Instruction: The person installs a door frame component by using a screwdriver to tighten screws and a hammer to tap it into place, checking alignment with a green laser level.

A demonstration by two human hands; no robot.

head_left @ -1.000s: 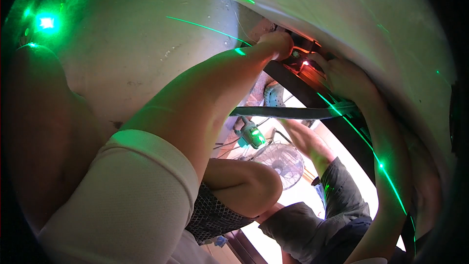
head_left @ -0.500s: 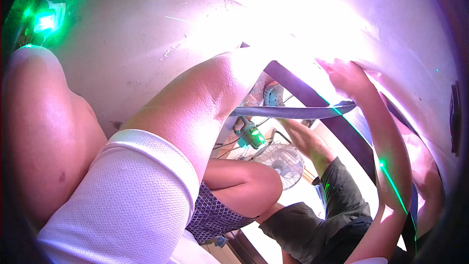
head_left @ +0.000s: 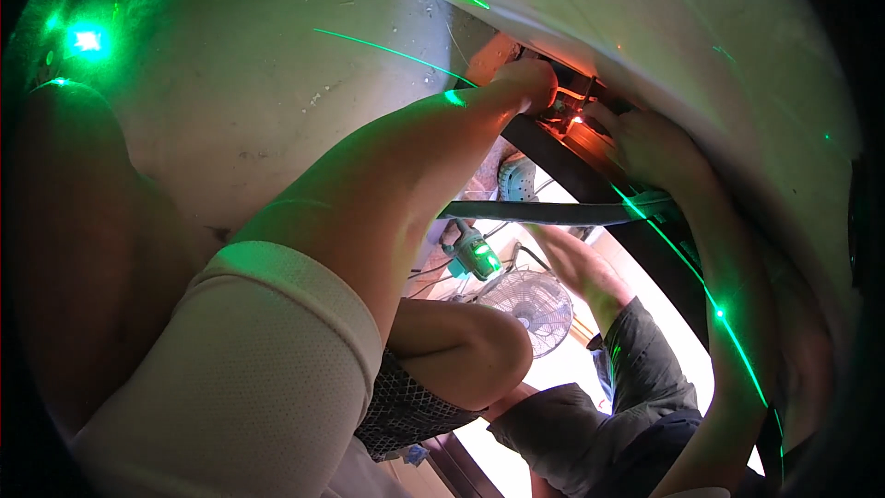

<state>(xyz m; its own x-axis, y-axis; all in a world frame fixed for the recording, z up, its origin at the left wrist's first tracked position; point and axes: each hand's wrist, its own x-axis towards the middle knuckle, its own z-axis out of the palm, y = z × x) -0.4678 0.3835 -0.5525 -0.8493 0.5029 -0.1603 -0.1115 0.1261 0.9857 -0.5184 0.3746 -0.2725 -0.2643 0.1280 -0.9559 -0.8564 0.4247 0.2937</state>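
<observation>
A small glowing orange spot [head_left: 578, 119] shines on dark metalwork [head_left: 590, 140] under a pale curved panel. My left hand [head_left: 530, 81], at the end of a bare forearm below a white sleeve, looks closed just left of the glow; its fingers are mostly hidden. On the other side of the spot is my right hand [head_left: 650, 146], its fingers curled toward the metal. Whatever either hand grips cannot be made out. A green laser line crosses my right forearm. Below the hands, a grey strip-like bar [head_left: 553, 213] spans the gap.
A wire-guarded fan [head_left: 525, 312] and a green-lit device [head_left: 477, 256] stand on the floor below. Another person's leg in dark shorts [head_left: 636, 350] and a grey clog [head_left: 517, 177] show nearby. A bent knee [head_left: 461, 350] is below my left arm. Green light [head_left: 87, 41] glares at left.
The white-violet glare over the hands has gone, leaving a small orange glow and a darker scene. Both hands are now visible, and the arms have barely moved.
</observation>
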